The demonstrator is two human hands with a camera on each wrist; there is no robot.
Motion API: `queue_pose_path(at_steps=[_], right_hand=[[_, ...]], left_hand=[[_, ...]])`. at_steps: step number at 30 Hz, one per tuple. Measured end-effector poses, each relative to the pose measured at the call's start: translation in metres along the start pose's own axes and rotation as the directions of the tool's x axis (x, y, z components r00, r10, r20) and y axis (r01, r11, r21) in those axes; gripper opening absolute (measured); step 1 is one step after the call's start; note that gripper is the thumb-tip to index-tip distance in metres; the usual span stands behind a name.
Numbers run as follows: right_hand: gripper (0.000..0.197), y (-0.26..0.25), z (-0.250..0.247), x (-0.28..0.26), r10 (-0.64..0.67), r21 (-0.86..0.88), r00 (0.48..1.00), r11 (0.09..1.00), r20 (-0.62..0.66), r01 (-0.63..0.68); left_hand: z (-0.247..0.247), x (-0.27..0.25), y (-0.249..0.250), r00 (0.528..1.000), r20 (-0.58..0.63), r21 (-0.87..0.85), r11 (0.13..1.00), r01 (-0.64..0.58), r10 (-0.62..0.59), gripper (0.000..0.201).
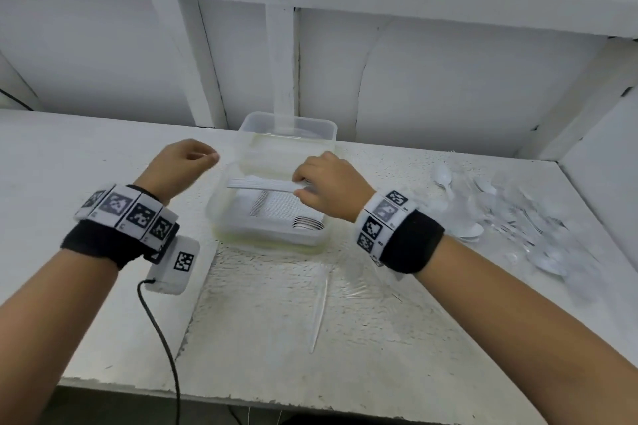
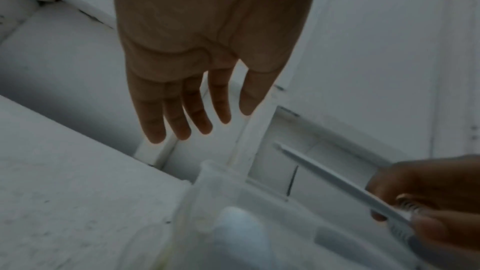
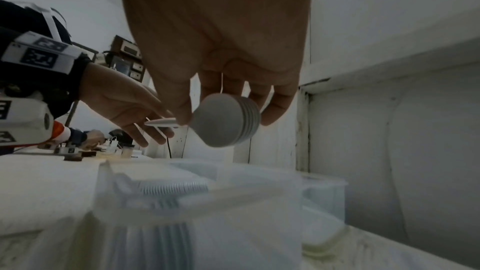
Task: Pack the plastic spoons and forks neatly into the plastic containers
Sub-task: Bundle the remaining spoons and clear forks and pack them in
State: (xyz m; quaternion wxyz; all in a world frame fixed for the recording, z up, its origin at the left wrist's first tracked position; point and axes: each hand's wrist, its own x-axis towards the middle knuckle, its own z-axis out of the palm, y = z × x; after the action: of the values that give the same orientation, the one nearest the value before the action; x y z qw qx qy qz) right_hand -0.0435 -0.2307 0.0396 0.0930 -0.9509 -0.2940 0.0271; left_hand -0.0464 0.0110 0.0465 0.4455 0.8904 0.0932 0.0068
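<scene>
Several nested spoons [image 1: 264,184], pinched at their bowls by the right hand [image 1: 329,188] above the centre-frame container [image 1: 221,214], could fan apart and scatter while the left hand [image 1: 179,162] hovers slack.

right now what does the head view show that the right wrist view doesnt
Only the head view shows the loose pile of spoons on the table to the right, and a single utensil lying in front of the near container. Only the right wrist view shows the stacked spoon bowls end-on. Both show the right hand holding the spoon stack above that container, with the left hand open beside it.
</scene>
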Motion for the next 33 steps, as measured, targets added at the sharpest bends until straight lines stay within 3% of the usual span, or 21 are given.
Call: queue_pose_path(at_steps=[5,8,13,28,33], right_hand=[[0.027,-0.013,0.023,0.028,0.086,-0.015,0.988,0.996,0.127,-0.085],[0.024,-0.018,0.032,0.035,0.107,0.019,0.977,0.993,0.184,-0.112],[0.022,-0.018,0.035,0.035,0.119,0.166,0.943,0.97,0.31,-0.177],[0.021,-0.012,0.043,0.034,0.1,0.214,0.968,0.965,0.229,-0.15],[0.031,-0.004,0.038,0.032,0.111,0.245,0.962,0.954,0.249,-0.174]], left_hand=[[0.006,0.019,-0.018,0.968,0.074,-0.012,0.97,0.242,-0.24,0.037],[0.015,0.021,-0.02,0.943,0.153,-0.08,0.948,0.309,-0.295,0.032],[0.022,0.022,-0.025,0.936,0.176,-0.08,0.943,0.322,-0.305,0.021],[0.024,0.018,-0.027,0.949,0.13,-0.059,0.953,0.296,-0.287,0.015],[0.024,0.019,-0.024,0.95,0.137,0.102,0.958,0.269,-0.282,0.022]])
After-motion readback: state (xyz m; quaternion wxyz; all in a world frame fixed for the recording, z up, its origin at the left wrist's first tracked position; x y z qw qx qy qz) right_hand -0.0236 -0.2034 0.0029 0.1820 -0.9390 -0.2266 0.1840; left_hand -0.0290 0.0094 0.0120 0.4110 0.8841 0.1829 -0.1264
